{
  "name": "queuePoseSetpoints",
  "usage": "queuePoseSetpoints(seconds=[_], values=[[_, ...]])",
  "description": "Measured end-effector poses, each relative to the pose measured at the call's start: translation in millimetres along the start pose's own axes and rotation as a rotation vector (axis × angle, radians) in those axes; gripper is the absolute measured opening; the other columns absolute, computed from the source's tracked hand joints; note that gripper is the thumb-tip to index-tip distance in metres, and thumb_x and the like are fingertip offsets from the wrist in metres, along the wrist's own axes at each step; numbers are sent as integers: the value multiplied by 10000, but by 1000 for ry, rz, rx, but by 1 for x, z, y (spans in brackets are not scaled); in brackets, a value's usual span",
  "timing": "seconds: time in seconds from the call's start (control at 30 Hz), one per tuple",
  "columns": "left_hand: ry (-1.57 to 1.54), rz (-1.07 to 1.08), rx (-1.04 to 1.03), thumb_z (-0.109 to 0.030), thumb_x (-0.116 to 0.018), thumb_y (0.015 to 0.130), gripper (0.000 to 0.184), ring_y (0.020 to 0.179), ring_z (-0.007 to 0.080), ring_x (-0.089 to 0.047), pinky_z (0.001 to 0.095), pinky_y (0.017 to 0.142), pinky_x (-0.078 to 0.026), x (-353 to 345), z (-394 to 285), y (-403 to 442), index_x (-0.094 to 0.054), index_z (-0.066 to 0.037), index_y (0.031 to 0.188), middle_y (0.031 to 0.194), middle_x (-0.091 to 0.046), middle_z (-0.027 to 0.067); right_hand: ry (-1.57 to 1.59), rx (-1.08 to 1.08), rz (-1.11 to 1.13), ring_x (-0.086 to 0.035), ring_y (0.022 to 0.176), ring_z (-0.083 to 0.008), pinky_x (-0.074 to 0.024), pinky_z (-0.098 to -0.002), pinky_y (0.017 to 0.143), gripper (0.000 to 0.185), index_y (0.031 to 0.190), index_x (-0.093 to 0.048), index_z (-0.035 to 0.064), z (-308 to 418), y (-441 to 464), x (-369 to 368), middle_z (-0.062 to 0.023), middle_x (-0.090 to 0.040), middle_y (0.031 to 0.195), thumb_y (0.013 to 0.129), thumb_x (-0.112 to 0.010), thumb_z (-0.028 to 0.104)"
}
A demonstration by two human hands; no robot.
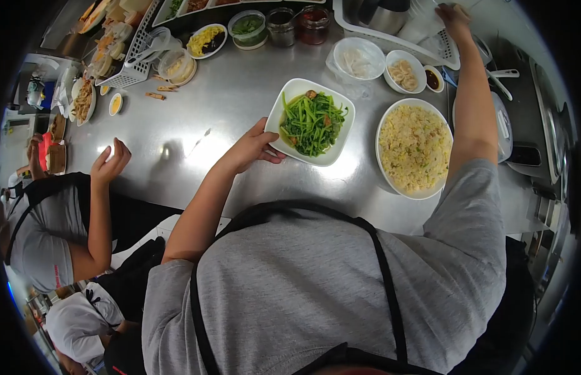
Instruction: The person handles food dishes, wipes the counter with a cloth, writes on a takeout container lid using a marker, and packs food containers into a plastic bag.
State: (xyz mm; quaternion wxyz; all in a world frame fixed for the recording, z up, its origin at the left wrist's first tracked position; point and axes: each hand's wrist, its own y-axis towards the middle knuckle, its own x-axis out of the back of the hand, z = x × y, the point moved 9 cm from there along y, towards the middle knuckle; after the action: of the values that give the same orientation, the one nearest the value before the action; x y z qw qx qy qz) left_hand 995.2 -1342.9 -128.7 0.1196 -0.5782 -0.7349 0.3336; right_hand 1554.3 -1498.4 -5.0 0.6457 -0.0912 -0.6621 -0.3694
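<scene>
- My left hand (256, 149) is closed on the near-left corner of the square dish (325, 161), thumb over the rim, fingers tucked beneath; we're mid-counter, and whether its base touches the steel counter (240, 81), I can't tell.
- Greens (314, 122) and juice inside, all on a one-sided hold: let my thumb slacken and the far right side could dip and spill.
- Right hand (453, 19) way out at the far right, over the white basket (421, 53) and its clear plastic (423, 28); how tightly it's closed, or on what, I can't tell.
- Here's the danger: my right forearm (476, 106) stretches past the sauce cup (433, 79), sleeve (471, 194) beside the rice bowl (413, 102); a low, careless sweep could knock either.
- Arms spread this wide, a twist of my shoulders could jerk the dish.
</scene>
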Motion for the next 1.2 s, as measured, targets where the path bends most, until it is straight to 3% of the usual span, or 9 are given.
queuePoseSetpoints(seconds=[0.1, 0.17, 0.23, 0.3, 0.43, 0.67, 1.0, 1.07, 1.2], values=[[-10, -39, -19, -139, -431, 855, 456, 751, 206, -620, 310, 667, -540, 3, 2, 0, -323, -73, 1293, 1014, -570, 139, -176, -78, -83, -543, 957, -352, -424, -415, 824, 277, 1033, -571, 24, 58, -6, 50, -202, -571, 1036, 772, -578, 116], [-23, -76, -47, -142, -438, 848, 424, 746, 211, -618, 320, 682, -537, 6, 5, 3, -357, -70, 1258, 1003, -569, 135, 313, -369, -53, -448, 1137, -334, -377, -401, 930, 253, 1025, -596, 35, 86, -35, 91, -192, -465, 1247, 792, -545, 119], [-48, -88, -76, -122, -418, 850, 383, 746, 208, -614, 323, 675, -537, 5, 4, 0, -361, -61, 1224, 997, -563, 140, 204, 15, -269, -578, 754, -427, -451, -457, 661, 244, 882, -555, -49, 123, -55, 143, -269, -602, 797, 806, -549, 184], [-69, -100, -101, -102, -398, 851, 343, 747, 206, -610, 327, 668, -538, 8, 4, -3, -364, -52, 1190, 991, -558, 145, 313, -61, -80, -560, 948, -181, -402, -274, 857, 419, 1134, -559, 7, 107, -79, 146, -101, -611, 1034, 858, -565, 321], [-88, -152, -121, -111, -398, 847, 334, 740, 208, -602, 334, 672, -532, 20, 5, -6, -367, -49, 1174, 993, -552, 147, 721, -40, 316, -517, 870, -99, -423, -259, 801, 303, 1090, -559, -7, 206, -176, 159, -4, -576, 913, 874, -567, 204], [-146, -212, -178, -103, -403, 828, 350, 744, 221, -605, 342, 665, -536, 15, 5, -22, -367, -32, 1169, 975, -558, 156, 762, 333, 795, -550, 733, -273, -430, -352, 662, 146, 859, -555, 25, 330, -288, 117, -123, -561, 783, 842, -540, 169], [-224, -465, -309, -138, -459, 814, 397, 745, 225, -600, 349, 678, -527, 76, 3, -80, -396, -37, 1192, 987, -578, 143, 696, 664, 373, -524, 911, -241, -398, -415, 832, 231, 949, -602, 92, 392, -313, 74, -61, -584, 948, 732, -634, 164], [-222, -529, -336, -126, -429, 816, 335, 741, 227, -604, 327, 660, -533, 83, -3, -97, -412, -28, 1135, 954, -583, 142, 592, 581, 436, -514, 977, -243, -373, -438, 873, 322, 992, -600, 95, 370, -266, 87, -63, -577, 1029, 693, -678, 186], [-224, -591, -384, -118, -443, 814, 344, 762, 228, -607, 335, 665, -536, 102, -1, -112, -408, -26, 1143, 975, -577, 142, 76, 64, -63, -589, 904, -271, -452, -360, 804, 299, 1023, -613, 96, 172, -140, 117, -107, -628, 962, 724, -605, 86]])
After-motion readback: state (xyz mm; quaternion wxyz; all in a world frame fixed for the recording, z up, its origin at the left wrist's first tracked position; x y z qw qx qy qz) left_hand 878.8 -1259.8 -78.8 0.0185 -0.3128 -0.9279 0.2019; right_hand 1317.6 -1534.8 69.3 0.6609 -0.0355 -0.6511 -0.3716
